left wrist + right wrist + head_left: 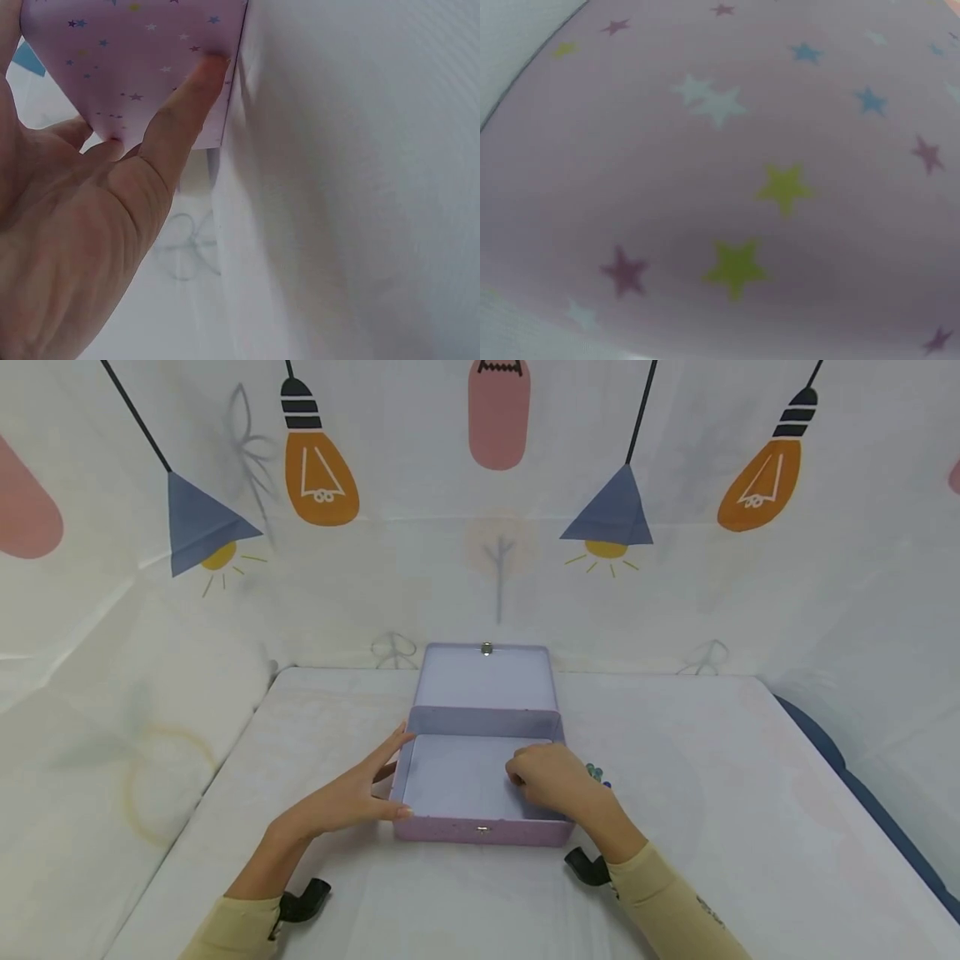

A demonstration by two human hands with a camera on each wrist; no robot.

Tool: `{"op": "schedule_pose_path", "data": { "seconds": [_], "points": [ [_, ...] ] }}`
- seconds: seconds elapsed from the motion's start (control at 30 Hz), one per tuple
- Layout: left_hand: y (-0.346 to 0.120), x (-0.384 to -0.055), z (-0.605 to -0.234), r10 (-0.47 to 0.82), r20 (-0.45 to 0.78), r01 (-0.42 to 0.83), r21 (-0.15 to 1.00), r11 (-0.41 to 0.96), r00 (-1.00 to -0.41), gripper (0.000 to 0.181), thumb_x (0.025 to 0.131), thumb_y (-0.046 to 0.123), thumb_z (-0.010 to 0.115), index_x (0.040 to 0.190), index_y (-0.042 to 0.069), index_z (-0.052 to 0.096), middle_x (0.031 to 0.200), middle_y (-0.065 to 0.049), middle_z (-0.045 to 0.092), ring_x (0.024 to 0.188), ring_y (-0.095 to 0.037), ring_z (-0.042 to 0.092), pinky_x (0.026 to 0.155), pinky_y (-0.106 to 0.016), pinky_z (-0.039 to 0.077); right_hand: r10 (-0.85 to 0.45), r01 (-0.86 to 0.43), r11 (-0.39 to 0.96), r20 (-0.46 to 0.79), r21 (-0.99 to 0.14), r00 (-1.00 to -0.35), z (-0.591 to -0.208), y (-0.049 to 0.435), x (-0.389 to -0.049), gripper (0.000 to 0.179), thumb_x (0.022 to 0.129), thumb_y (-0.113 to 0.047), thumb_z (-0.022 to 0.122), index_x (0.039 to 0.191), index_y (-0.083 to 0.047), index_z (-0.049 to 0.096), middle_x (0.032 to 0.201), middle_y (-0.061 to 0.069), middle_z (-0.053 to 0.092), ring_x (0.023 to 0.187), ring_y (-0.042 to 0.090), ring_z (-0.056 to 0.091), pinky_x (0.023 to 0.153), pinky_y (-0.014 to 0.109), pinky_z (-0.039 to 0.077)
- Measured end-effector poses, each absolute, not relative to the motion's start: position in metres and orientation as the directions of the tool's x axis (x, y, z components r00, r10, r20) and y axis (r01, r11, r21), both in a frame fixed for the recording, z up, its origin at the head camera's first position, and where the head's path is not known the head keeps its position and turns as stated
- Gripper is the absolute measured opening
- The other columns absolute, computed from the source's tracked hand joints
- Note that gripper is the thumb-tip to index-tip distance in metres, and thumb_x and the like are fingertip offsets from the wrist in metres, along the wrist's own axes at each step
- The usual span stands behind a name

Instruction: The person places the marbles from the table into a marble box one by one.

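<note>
A lilac hinged box (pixel 482 832) stands on the table, its lid (pixel 486 677) tipped back. The left hand (pixel 337 802) spreads along the box's left side, thumb near the front corner, fingers toward the back. Straight-looking in the left wrist view, the thumb (pixel 176 124) touches the star-printed wall (pixel 142 67). The right hand (pixel 551 781) is over the right part of the box's inside, fingers curled down; whether they hold anything is hidden. Only the star-patterned box surface (pixel 727 165) fills the right wrist view, without the hand.
Blue-green beads (pixel 596 772) show beside the right wrist; whether worn or lying on the table I cannot tell. A white cloth covers the table (pixel 705 793). Behind it hangs a printed curtain (pixel 420 552). Black wrist mounts (pixel 303 900) stick out at both sleeves.
</note>
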State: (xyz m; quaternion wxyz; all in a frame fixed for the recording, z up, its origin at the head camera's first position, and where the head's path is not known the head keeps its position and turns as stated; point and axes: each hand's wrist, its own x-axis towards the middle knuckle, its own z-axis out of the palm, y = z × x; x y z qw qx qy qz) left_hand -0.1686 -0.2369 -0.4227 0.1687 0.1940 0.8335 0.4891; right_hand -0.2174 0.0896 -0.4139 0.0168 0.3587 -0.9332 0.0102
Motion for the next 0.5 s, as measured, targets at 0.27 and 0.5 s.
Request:
{"op": "schedule_pose_path", "data": {
  "seconds": [0.27,0.5],
  "points": [
    [-0.2378,-0.169,-0.4246,0.487,-0.087,0.159,0.883,0.442,-0.869,0.113,0.084,0.034,0.079,0.157,0.045,-0.007,0.166,0.017,0.008,0.15,-0.043,0.024,0.112,-0.071,0.025,-0.664,-0.666,0.746,0.042,-0.025,-0.746,-0.4119,0.0895,-0.2169,0.019,0.087,-0.011,0.071,0.072,-0.019,0.065,0.069,-0.011,0.056,0.059,0.005,0.044,0.054,0.022,0.04],
    [-0.2366,-0.17,-0.4256,0.488,-0.09,0.155,0.884,0.44,-0.868,0.112,0.086,0.028,0.078,0.156,0.046,-0.008,0.166,0.016,0.007,0.15,-0.045,0.022,0.112,-0.072,0.024,-0.645,-0.645,0.754,0.046,-0.125,-0.763,-0.4122,0.0927,-0.2181,0.009,0.088,-0.011,0.068,0.088,-0.019,0.073,0.084,-0.009,0.068,0.071,0.005,0.056,0.066,0.025,0.05]
  ]
}}
